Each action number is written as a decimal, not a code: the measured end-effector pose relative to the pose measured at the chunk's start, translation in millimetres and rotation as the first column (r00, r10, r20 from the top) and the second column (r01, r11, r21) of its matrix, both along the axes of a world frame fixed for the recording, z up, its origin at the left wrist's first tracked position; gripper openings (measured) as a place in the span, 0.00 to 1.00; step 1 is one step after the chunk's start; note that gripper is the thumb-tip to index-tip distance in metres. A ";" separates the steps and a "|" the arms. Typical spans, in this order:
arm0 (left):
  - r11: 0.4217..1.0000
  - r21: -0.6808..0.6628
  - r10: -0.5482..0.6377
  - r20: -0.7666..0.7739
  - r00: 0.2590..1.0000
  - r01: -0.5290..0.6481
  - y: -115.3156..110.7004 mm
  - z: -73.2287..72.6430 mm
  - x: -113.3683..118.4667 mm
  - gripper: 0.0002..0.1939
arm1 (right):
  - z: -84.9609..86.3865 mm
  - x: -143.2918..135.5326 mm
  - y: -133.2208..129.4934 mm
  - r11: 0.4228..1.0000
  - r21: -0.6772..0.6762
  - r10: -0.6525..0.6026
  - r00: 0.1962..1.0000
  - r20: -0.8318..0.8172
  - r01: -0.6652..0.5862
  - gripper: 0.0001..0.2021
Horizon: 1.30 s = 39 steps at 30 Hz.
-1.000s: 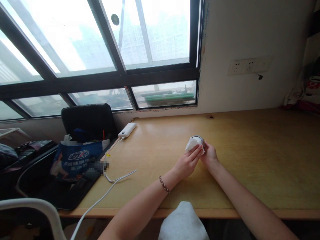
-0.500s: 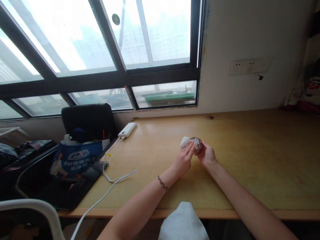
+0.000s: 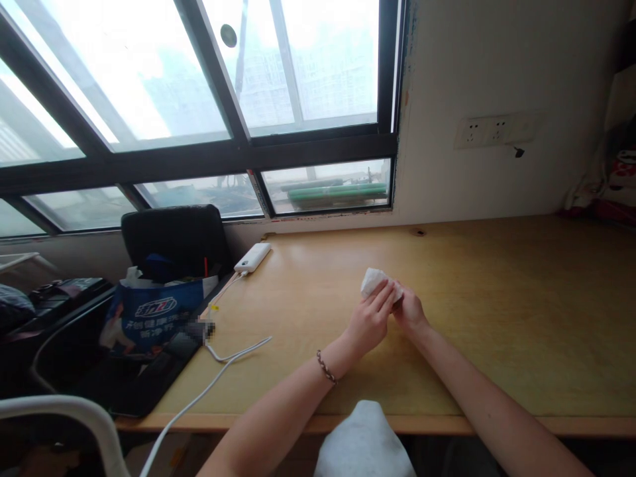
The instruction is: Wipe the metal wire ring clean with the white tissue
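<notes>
My left hand (image 3: 371, 321) presses a folded white tissue (image 3: 372, 281) with its fingers, against a small rounded object held over the table. That shiny brownish object (image 3: 398, 304) is almost wholly covered by the tissue and my fingers, so its kind does not show. From the other side my right hand (image 3: 411, 313) grips it with curled fingers. Both hands meet above the middle of the wooden table (image 3: 497, 318), and a braided bracelet (image 3: 325, 368) circles my left wrist.
A white power bank (image 3: 252, 258) with a white cable (image 3: 218, 377) lies on the table's left side. Beyond that edge are a black chair (image 3: 176, 235) and a blue-and-white bag (image 3: 154, 318). Windows and a wall with a socket strip (image 3: 497, 130) stand behind.
My left hand and the tissue have slid slightly right across the object, covering its shiny surface that showed before. My right hand's fingers have closed nearer to the left ones.
</notes>
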<state>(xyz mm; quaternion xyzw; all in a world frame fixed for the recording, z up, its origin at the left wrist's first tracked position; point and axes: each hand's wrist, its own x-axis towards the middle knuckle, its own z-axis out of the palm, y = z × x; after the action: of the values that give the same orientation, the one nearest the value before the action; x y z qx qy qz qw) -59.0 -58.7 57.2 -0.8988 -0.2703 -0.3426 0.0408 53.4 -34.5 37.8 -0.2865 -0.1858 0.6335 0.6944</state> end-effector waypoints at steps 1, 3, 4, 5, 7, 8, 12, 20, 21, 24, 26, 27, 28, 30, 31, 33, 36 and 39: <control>0.998 -0.062 0.031 0.063 0.998 -0.027 2.0 0.7 -1.6 0.23 | -0.6 -0.6 -0.2 1.000 0.018 0.020 1.000 0.009 -0.020 0.04; 0.974 -0.217 0.112 0.207 0.972 -0.067 6.9 1.2 -5.2 0.22 | -1.1 -1.3 -0.9 0.998 0.038 0.047 0.999 0.027 -0.048 0.03; 0.949 -0.309 0.159 0.281 0.946 -0.068 9.8 0.7 -6.9 0.21 | -0.9 -1.2 -1.3 0.998 0.035 0.048 0.998 0.032 -0.049 0.04; 0.912 -0.408 0.203 0.352 0.914 -0.045 12.9 -0.4 -8.3 0.19 | -0.2 -0.8 -1.7 0.998 0.029 0.053 0.998 0.032 -0.054 0.05; 0.806 -0.587 0.268 0.481 0.835 0.080 19.1 -4.6 -9.6 0.16 | 2.5 1.1 -2.2 0.998 0.022 0.065 0.998 0.025 -0.065 0.06; 0.738 -0.653 0.288 0.534 0.795 0.171 22.0 -7.6 -9.5 0.16 | 4.4 2.6 -2.2 0.998 0.017 0.062 0.998 0.013 -0.062 0.07; 0.494 -0.735 0.334 0.654 0.679 0.465 30.4 -22.3 -5.7 0.15 | 12.5 10.4 -0.6 0.999 -0.022 0.047 0.997 -0.054 -0.048 0.09; 0.506 -0.734 0.335 0.651 0.681 0.453 22.8 -28.9 3.8 0.14 | 12.9 20.6 5.2 0.998 -0.059 0.010 0.989 -0.147 -0.018 0.10; 0.555 -0.716 0.316 0.653 0.689 0.424 21.2 -27.8 4.0 0.15 | 12.6 20.7 5.1 0.998 -0.058 0.015 0.989 -0.148 -0.024 0.10; 0.704 -0.641 0.257 0.631 0.732 0.305 19.2 -26.2 1.6 0.18 | 12.9 19.7 3.6 0.998 -0.045 0.047 0.989 -0.137 -0.054 0.10; 0.790 -0.572 0.212 0.592 0.778 0.220 20.4 -27.0 -1.7 0.19 | 13.9 19.0 2.4 0.997 -0.037 0.065 0.991 -0.120 -0.070 0.10; 0.829 -0.528 0.182 0.567 0.803 0.185 21.3 -27.7 -3.5 0.19 | 14.4 18.9 2.0 0.997 -0.035 0.070 0.991 -0.111 -0.075 0.10; 0.863 -0.480 0.150 0.539 0.829 0.156 22.4 -28.3 -5.3 0.20 | 14.8 18.9 1.8 0.996 -0.034 0.074 0.992 -0.105 -0.078 0.10; 0.915 -0.387 0.089 0.470 0.878 0.115 24.1 -28.8 -8.6 0.21 | 15.1 19.2 2.1 0.996 -0.035 0.076 0.992 -0.101 -0.080 0.10; 0.930 -0.353 0.065 0.428 0.901 0.100 24.7 -28.4 -10.1 0.22 | 14.9 19.3 2.4 0.996 -0.036 0.075 0.992 -0.103 -0.079 0.10; 0.948 -0.307 0.031 0.339 0.940 0.080 25.2 -26.2 -12.9 0.25 | 13.8 18.8 3.1 0.996 -0.044 0.073 0.992 -0.104 -0.078 0.10; 0.968 -0.242 -0.015 0.211 0.977 0.067 25.8 -20.9 -16.8 0.29 | 10.7 15.4 3.5 0.993 -0.074 0.084 0.992 -0.096 -0.091 0.08; 0.984 -0.163 -0.047 0.116 0.992 0.066 27.0 -16.6 -18.9 0.32 | 7.9 11.2 2.8 0.987 -0.112 0.106 0.989 -0.107 -0.118 0.08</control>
<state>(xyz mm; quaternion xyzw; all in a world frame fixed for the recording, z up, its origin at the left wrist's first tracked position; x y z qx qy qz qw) -77.9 -31.6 40.6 -0.8858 -0.2740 -0.3698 -0.0594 64.6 -31.6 45.7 -0.2839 -0.1284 0.6951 0.6478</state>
